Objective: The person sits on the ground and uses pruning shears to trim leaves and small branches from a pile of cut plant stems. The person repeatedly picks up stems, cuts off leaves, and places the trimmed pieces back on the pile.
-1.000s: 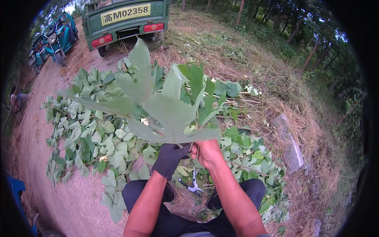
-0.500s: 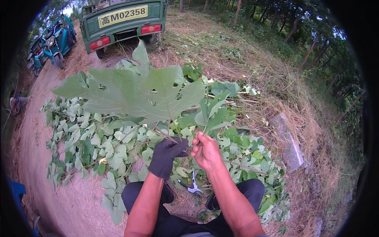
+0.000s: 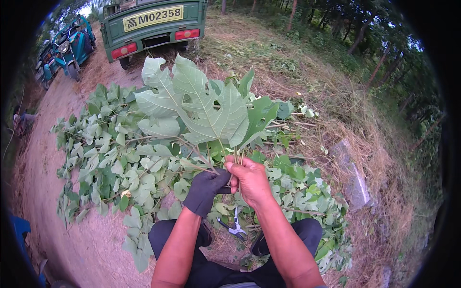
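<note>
My left hand [image 3: 204,192], in a dark glove, is closed round thin woody twigs [image 3: 199,156] whose ends point up and to the left. Right against it, my bare right hand [image 3: 252,183] pinches the stalks of several large lobed leaves [image 3: 216,117] between thumb and fingers. These leaves stand upright above both hands, pale undersides showing, some with holes. A pair of pruning shears [image 3: 236,226] lies on the ground between my feet, below the hands. Cut leafy branches [image 3: 115,168] are heaped on the ground in front of me.
More cut branches [image 3: 307,192] spread to the right. A pale stone block [image 3: 356,187] sits in dry grass beyond them. A green truck bed [image 3: 156,31] stands ahead, with a blue three-wheeler [image 3: 69,50] at far left. Something blue [image 3: 20,228] shows at the lower left.
My right hand has moved left and slightly up against my gloved hand. The big leaf has swung more upright, its stalk now with those in my right hand. The shears lie unmoved.
</note>
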